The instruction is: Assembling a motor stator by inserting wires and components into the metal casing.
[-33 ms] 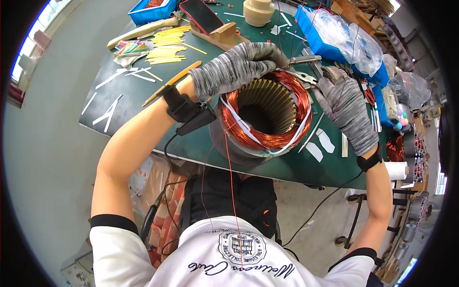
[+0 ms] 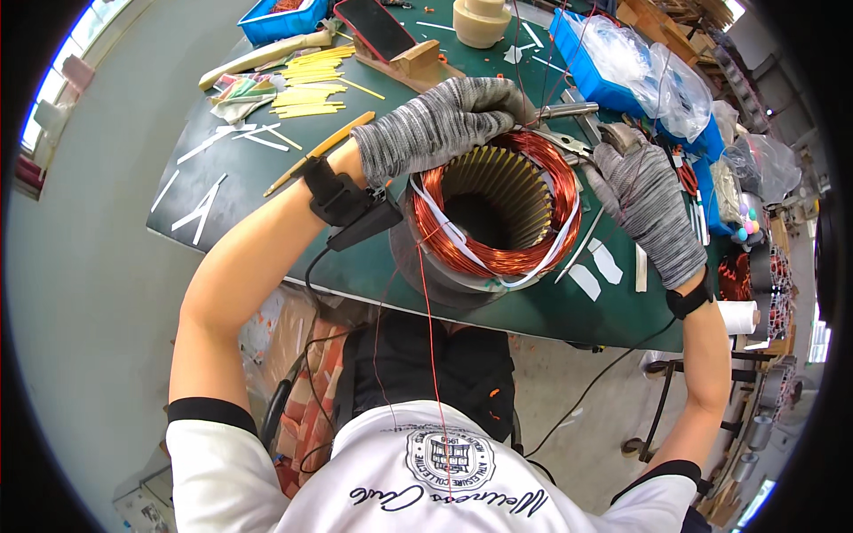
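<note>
A motor stator (image 2: 444, 286) stands on the table before me, its copper winding (image 2: 566, 182) ringing the bore and tied with white tape (image 2: 560, 242). Yellowish slot liners (image 2: 506, 191) line the inside. My left hand (image 2: 444, 124), in a grey knit glove, lies over the winding's far left edge. Its fingers are curled in at thin dark red wires (image 2: 536, 102) that rise there; the fingertips are partly hidden. Pliers (image 2: 566, 141) are gripped in my gloved right hand (image 2: 647, 195), at the far right of the winding, with their jaws pointing toward my left fingers.
Yellow strips (image 2: 311, 84) and white strips (image 2: 204, 209) lie on the left. A phone (image 2: 373, 28) leans on a wooden stand (image 2: 422, 67) at the back. Blue bins (image 2: 595, 75) with plastic bags stand at the right. A red wire (image 2: 429, 329) hangs from the stator toward my shirt.
</note>
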`<state>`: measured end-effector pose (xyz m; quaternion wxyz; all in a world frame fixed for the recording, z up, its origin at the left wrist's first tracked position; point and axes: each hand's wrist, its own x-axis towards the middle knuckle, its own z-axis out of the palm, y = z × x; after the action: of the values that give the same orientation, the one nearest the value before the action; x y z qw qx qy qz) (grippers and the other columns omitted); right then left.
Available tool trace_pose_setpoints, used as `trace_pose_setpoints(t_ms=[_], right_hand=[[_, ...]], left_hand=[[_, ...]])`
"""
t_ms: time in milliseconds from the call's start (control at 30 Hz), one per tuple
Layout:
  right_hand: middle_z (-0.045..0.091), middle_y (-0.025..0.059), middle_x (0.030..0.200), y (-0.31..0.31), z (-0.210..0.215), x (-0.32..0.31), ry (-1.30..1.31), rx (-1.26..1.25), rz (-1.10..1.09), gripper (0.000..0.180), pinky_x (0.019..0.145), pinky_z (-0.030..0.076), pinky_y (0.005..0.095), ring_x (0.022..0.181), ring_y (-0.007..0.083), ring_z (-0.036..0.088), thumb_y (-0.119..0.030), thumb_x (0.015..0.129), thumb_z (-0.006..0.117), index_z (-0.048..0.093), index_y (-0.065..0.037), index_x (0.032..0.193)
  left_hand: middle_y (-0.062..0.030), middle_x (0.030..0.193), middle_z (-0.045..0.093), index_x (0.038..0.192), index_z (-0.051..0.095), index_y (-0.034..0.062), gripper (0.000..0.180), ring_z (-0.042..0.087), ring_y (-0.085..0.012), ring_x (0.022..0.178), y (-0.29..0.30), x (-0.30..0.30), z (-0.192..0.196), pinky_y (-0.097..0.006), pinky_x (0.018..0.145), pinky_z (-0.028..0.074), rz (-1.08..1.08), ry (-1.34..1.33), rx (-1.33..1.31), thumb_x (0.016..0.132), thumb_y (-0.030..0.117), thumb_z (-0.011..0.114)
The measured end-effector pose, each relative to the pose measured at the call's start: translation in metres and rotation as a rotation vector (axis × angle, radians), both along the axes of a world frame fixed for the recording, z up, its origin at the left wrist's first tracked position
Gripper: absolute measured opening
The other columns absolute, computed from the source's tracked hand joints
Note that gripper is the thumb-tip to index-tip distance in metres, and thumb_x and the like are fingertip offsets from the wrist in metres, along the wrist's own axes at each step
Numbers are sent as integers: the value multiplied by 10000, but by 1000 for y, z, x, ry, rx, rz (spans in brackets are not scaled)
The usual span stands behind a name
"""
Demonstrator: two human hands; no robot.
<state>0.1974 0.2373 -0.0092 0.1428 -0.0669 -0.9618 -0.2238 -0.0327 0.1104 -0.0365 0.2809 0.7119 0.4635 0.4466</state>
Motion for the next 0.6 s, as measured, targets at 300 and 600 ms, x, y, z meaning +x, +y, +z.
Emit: trace_pose_setpoints(t_ms=[300, 600], right_hand=[[566, 180, 829, 13, 5, -2, -131, -644, 92, 215, 713, 460, 376, 795, 339, 560, -191, 844, 515, 536, 11, 912], [579, 168, 969, 42, -82, 58, 224, -680, -176, 262, 872, 396, 390, 982, 318, 517, -196, 828, 554, 547, -19, 1021]], left_hand=[[-63, 967, 580, 1025, 542, 22, 217, 530, -141, 938, 14, -6, -8, -275, 853, 421, -69, -23, -3, 887, 186, 501], [-32, 1050, 560, 1083, 538, 25, 215, 500, -95, 992, -3, 9, -11, -232, 886, 400, 114, -200, -85, 907, 113, 451]])
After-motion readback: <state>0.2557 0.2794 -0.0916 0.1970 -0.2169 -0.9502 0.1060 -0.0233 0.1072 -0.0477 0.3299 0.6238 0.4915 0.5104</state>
